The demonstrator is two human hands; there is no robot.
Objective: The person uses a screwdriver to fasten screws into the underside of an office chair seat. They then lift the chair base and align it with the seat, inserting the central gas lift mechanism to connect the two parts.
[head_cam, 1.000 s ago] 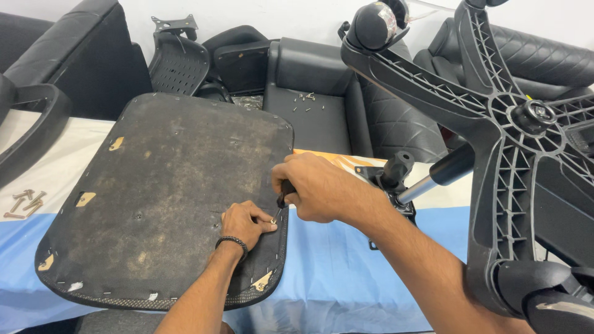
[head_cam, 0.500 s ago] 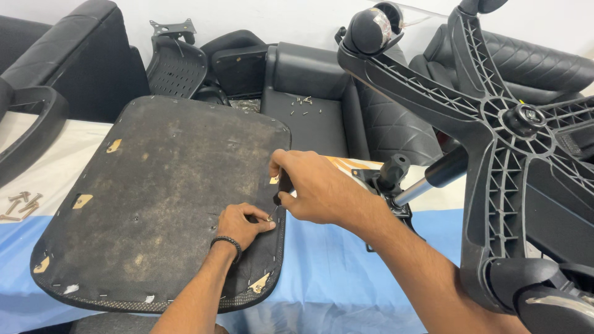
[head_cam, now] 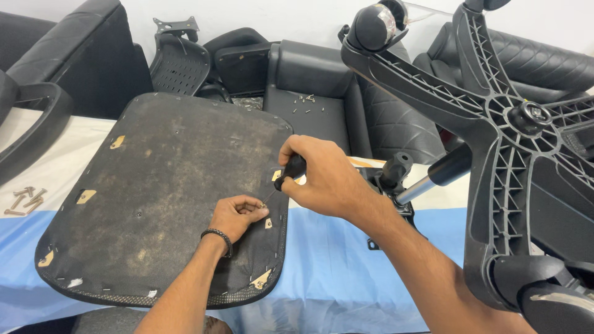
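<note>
One camera sits on my head and looks forward and down across the table (head_cam: 346, 272), close enough that my forearms enter from the bottom edge. My left hand (head_cam: 235, 216) and right hand (head_cam: 325, 179) sit near centre, over the upturned seat pan (head_cam: 154, 185). The chair base (head_cam: 513, 154) fills the right side, very near the lens. There is no second view to overlap with.
</note>
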